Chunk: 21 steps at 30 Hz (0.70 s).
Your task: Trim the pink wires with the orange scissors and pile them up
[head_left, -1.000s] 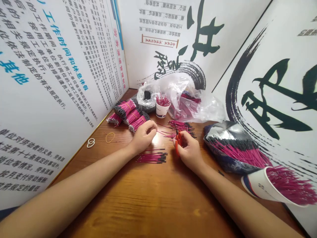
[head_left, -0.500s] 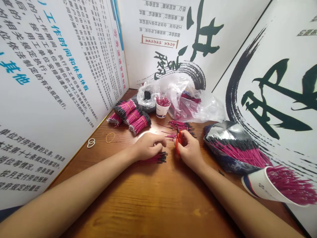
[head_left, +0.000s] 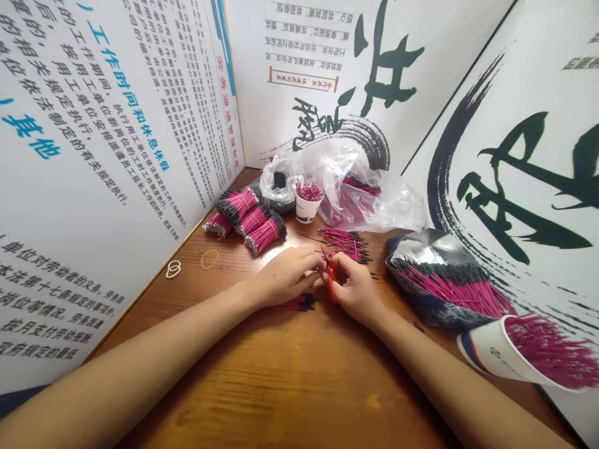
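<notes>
My right hand (head_left: pixel 356 285) clamps the red-handled tool (head_left: pixel 332 287); left hand (head_left: pixel 284 275), hold I can't tell, best steers clear of its tip.

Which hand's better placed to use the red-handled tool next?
Right, probably: the right hand grips the red-handled tool. The left hand is beside it, partly hiding the near wires; its grip is unclear.

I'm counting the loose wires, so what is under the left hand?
Some pink wires with black ends show past the near edge of the left hand. Their other ends, and anything else beneath it, are covered.
</notes>
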### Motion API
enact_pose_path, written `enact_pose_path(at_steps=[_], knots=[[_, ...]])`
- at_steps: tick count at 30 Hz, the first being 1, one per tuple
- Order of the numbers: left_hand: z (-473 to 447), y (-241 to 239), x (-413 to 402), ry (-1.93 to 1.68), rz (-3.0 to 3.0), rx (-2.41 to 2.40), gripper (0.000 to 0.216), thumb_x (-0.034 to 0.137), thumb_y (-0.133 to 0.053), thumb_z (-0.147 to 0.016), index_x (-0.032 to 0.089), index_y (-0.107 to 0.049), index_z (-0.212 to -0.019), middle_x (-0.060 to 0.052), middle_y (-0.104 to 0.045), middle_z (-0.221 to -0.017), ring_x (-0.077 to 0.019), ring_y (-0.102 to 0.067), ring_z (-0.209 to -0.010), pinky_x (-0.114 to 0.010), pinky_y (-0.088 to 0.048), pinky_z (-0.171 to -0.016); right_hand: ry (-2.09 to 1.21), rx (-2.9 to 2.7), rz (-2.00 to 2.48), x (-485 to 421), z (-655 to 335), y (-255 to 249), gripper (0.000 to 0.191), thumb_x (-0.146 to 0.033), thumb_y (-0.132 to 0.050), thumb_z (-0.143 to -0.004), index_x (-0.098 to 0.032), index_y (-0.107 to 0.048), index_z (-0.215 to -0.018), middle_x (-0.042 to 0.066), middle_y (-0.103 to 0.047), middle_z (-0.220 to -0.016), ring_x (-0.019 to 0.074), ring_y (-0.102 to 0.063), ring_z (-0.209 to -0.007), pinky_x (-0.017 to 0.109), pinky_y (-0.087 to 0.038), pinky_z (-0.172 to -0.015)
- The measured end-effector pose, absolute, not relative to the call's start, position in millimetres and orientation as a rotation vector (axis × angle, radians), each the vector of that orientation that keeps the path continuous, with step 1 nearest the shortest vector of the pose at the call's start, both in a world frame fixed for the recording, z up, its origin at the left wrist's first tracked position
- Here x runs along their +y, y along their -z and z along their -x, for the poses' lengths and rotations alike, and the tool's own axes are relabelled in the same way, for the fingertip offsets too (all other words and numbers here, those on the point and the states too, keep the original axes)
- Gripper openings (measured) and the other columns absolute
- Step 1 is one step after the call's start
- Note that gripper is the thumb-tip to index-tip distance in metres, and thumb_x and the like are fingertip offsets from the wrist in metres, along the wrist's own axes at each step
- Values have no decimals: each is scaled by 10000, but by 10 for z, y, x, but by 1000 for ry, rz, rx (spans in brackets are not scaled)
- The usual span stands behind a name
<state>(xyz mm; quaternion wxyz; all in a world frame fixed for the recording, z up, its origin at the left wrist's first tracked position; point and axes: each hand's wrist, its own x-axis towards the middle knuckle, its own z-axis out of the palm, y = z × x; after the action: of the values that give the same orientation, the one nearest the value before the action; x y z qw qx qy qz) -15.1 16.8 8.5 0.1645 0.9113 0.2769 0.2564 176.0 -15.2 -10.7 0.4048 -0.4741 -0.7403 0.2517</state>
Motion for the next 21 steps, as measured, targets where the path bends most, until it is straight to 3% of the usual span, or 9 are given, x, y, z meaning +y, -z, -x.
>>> enact_pose_path(at_steps=[8,15,21], knots=[[154,10,188,-732,-2493,939,172,227,-428,-965,184,-594,-945,-36,-660,-879,-171,-595,-811,-278,-437,-742,-639,-1853,1202,-163,-1737,76,183,-308,-585,-840,-223,-456,-742,-33,-479,-648,124,-423,-569,239,-350,-531],[185,16,198,-1189,-2182,989,143,208,-364,-962,179,-496,-917,-3,-537,-817,-131,-507,-749,-254,-421,-729,-557,-1956,1310,-215,-1698,55,264,-364,-552,-891,-227,-404,-719,-40,-472,-625,118,-408,-549,240,-314,-529],[176,5,179,-1266,-2107,968,143,258,-375,-984,184,-488,-938,-9,-512,-846,-132,-488,-770,-261,-417,-743,-471,-2034,1408,-249,-1684,64,322,-413,-521,-917,-230,-373,-696,-51,-454,-574,115,-381,-509,248,-264,-521]])
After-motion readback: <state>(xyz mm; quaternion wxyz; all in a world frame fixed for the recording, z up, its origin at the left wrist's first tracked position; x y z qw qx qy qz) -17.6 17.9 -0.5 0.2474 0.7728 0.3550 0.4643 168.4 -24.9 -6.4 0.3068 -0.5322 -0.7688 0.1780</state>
